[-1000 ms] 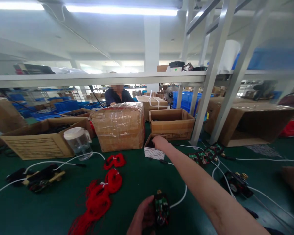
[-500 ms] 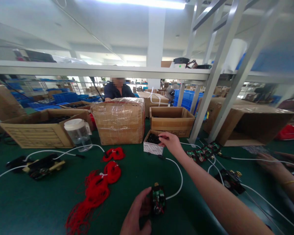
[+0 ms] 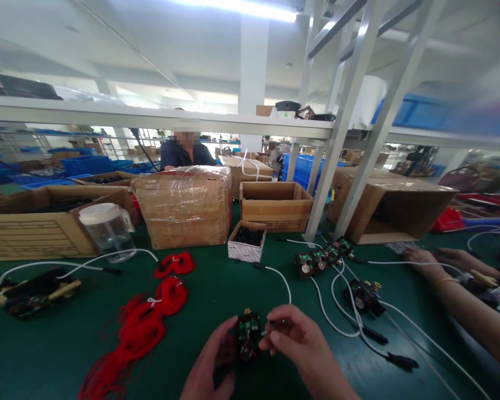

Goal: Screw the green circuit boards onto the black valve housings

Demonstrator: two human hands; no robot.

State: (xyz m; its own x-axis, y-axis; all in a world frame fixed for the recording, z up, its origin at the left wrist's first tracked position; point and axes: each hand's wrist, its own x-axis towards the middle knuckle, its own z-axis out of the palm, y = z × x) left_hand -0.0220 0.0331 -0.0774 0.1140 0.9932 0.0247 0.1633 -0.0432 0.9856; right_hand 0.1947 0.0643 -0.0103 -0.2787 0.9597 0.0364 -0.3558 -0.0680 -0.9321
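Observation:
My left hand [image 3: 212,361] grips the left side of a small black housing [image 3: 249,339], its open face showing a green circuit board with wires and a brass fitting at the top. Close to the housing's right side is my right hand [image 3: 295,339], thumb and fingertips pinched on a tiny black part [image 3: 270,323], mostly hidden. A white cable [image 3: 284,283] with a black plug runs from behind my right fingers toward a small white carton [image 3: 245,253]. That carton holds many small black parts [image 3: 249,236].
Red wire bundles [image 3: 141,322] and another cabled device [image 3: 37,291] lie left. Several circuit-board units [image 3: 320,258] and a cabled black housing [image 3: 364,297] lie right. A co-worker's hands [image 3: 431,266] work at far right. Cardboard boxes [image 3: 183,208] and a clear jug [image 3: 108,230] stand behind.
My right hand has moved from the small carton back to the right side of the housing. My left hand still holds the housing. The view has turned slightly right.

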